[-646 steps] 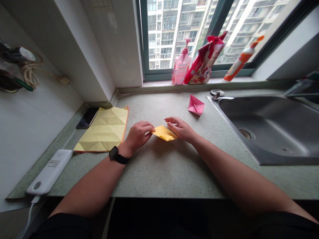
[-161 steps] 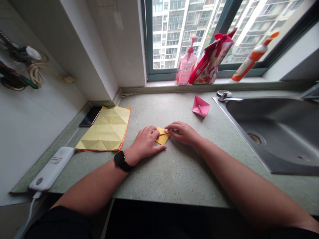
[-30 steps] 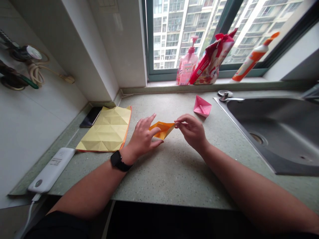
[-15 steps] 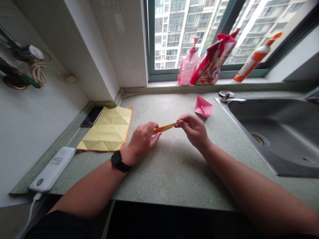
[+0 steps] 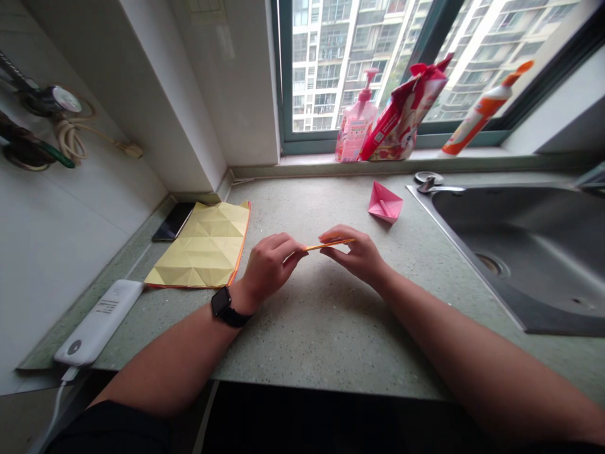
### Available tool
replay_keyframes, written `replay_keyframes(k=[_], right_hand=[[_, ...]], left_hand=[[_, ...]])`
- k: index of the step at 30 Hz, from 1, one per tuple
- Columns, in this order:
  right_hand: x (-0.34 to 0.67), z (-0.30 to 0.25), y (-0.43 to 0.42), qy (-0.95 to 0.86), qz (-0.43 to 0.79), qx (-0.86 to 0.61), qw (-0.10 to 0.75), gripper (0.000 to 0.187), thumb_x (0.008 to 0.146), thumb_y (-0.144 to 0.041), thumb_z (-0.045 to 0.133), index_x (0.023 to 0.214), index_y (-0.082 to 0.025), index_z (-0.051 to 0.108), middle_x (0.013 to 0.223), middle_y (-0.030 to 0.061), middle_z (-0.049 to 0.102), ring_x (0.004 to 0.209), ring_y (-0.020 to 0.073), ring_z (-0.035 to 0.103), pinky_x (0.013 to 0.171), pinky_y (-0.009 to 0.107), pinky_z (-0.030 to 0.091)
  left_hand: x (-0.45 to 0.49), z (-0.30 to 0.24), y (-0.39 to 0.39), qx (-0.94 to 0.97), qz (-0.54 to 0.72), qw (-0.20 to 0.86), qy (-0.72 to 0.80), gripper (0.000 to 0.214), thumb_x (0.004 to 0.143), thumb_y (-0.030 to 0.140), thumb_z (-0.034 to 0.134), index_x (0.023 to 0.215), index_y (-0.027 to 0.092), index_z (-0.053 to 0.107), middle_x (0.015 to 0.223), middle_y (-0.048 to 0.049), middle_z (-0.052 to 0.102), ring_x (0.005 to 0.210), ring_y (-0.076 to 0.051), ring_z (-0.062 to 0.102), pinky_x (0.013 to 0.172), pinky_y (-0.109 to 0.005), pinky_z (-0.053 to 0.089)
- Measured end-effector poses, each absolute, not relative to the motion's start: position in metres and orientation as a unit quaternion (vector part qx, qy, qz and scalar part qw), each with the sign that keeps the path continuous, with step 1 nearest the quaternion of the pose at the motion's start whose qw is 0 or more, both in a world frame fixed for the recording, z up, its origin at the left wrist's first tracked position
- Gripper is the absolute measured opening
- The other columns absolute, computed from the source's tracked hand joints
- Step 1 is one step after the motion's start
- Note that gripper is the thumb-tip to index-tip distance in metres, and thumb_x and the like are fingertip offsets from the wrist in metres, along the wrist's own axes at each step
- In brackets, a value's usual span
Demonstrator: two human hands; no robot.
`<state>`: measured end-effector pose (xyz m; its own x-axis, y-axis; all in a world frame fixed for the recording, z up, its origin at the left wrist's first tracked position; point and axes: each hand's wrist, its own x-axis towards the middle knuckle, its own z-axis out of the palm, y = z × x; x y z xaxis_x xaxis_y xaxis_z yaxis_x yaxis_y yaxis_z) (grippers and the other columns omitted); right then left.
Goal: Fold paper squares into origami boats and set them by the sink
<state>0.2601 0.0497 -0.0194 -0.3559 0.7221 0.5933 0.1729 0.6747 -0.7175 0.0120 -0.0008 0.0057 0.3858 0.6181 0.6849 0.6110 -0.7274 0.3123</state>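
Your left hand [image 5: 273,263] pinches the left end of the folded yellow-orange paper [image 5: 314,247], seen edge-on above the countertop [image 5: 326,340]; your right hand [image 5: 363,257] stands parted around its other end, fingers above, thumb below, contact there not determinable

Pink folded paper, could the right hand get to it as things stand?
Probably yes: the pink folded paper sits just beyond the right hand, nothing visible between them, though that hand is at the orange folded paper.
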Motion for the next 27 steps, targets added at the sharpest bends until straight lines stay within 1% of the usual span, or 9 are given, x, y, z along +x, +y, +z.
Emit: replay_keyframes(k=[1, 3, 6, 12, 16, 19, 22, 25, 27], right_hand=[[0.260, -0.018, 0.049, -0.786, 0.255, -0.280, 0.489, 0.014, 0.098, -0.040, 0.080, 0.102, -0.026, 0.080, 0.095, 0.0046, 0.078, 0.086, 0.0208, 0.075, 0.081, 0.039, 0.065], [0.259, -0.015, 0.047, -0.798, 0.217, -0.261, 0.497, 0.012, 0.100, -0.036, 0.078, 0.095, -0.026, 0.081, 0.090, 0.0039, 0.078, 0.081, 0.0196, 0.074, 0.075, 0.037, 0.063], [0.259, -0.013, 0.045, -0.806, 0.197, -0.245, 0.501, 0.011, 0.099, -0.036, 0.080, 0.095, -0.026, 0.082, 0.090, 0.0040, 0.079, 0.077, 0.0185, 0.074, 0.071, 0.034, 0.062], [0.257, -0.011, 0.041, -0.810, 0.175, -0.245, 0.503, 0.009, 0.099, -0.034, 0.079, 0.097, -0.026, 0.084, 0.091, 0.0041, 0.079, 0.078, 0.0185, 0.074, 0.072, 0.033, 0.061], [0.253, -0.006, 0.034, -0.797, 0.198, -0.268, 0.503, 0.011, 0.100, -0.034, 0.077, 0.092, -0.027, 0.081, 0.088, 0.0036, 0.078, 0.079, 0.0201, 0.073, 0.075, 0.036, 0.061], [0.252, -0.008, 0.034, -0.780, 0.253, -0.301, 0.487, 0.012, 0.100, -0.037, 0.074, 0.096, -0.026, 0.079, 0.090, 0.0038, 0.078, 0.081, 0.0214, 0.072, 0.077, 0.038, 0.061], [0.253, -0.018, 0.041, -0.744, 0.344, -0.335, 0.465, 0.018, 0.101, -0.042, 0.070, 0.104, -0.025, 0.076, 0.092, 0.0036, 0.078, 0.082, 0.0209, 0.072, 0.077, 0.036, 0.060], [0.258, -0.029, 0.051, -0.705, 0.416, -0.359, 0.449, 0.032, 0.100, -0.045, 0.070, 0.123, -0.023, 0.068, 0.084, -0.0003, 0.074, 0.074, 0.0182, 0.069, 0.068, 0.032, 0.055], [0.262, -0.034, 0.057, -0.708, 0.416, -0.383, 0.424, 0.045, 0.098, -0.042, 0.071, 0.137, -0.022, 0.061, 0.077, -0.0039, 0.070, 0.066, 0.0165, 0.063, 0.063, 0.030, 0.051]], left_hand=[[0.013, 0.006, -0.002, 0.833, 0.418, 0.006, 0.363, 0.015, 0.110, 0.030, 0.066, 0.102, 0.021, 0.074, 0.092, -0.0039, 0.074, 0.084, -0.018, 0.069, 0.078, -0.033, 0.056], [0.013, 0.008, -0.003, 0.831, 0.431, 0.006, 0.352, 0.016, 0.110, 0.033, 0.067, 0.103, 0.021, 0.074, 0.093, -0.0041, 0.075, 0.084, -0.018, 0.070, 0.078, -0.033, 0.057], [0.013, 0.010, -0.004, 0.830, 0.447, -0.009, 0.334, 0.012, 0.109, 0.031, 0.069, 0.105, 0.021, 0.074, 0.096, -0.0045, 0.076, 0.086, -0.018, 0.070, 0.080, -0.033, 0.058], [0.012, 0.010, -0.003, 0.840, 0.426, -0.053, 0.331, 0.010, 0.109, 0.026, 0.066, 0.104, 0.022, 0.073, 0.097, -0.0044, 0.076, 0.087, -0.019, 0.069, 0.081, -0.034, 0.057], [0.013, 0.011, -0.006, 0.839, 0.409, -0.007, 0.359, 0.016, 0.112, 0.027, 0.060, 0.104, 0.021, 0.072, 0.095, -0.0052, 0.075, 0.086, -0.019, 0.069, 0.080, -0.034, 0.057], [0.015, 0.009, -0.007, 0.834, 0.394, 0.039, 0.384, 0.023, 0.114, 0.029, 0.052, 0.107, 0.021, 0.072, 0.092, -0.0055, 0.074, 0.083, -0.019, 0.069, 0.076, -0.032, 0.057], [0.016, 0.001, -0.004, 0.826, 0.374, 0.075, 0.415, 0.025, 0.114, 0.028, 0.049, 0.123, 0.020, 0.071, 0.100, -0.0072, 0.078, 0.088, -0.020, 0.073, 0.079, -0.033, 0.059], [0.016, -0.011, 0.003, 0.817, 0.330, 0.122, 0.457, 0.045, 0.112, 0.025, 0.053, 0.156, 0.018, 0.052, 0.095, -0.0040, 0.079, 0.080, -0.019, 0.074, 0.075, -0.033, 0.059], [0.016, -0.016, 0.005, 0.825, 0.289, 0.128, 0.468, 0.057, 0.109, 0.024, 0.059, 0.163, 0.018, 0.043, 0.094, -0.0023, 0.078, 0.081, -0.020, 0.074, 0.078, -0.034, 0.060]])
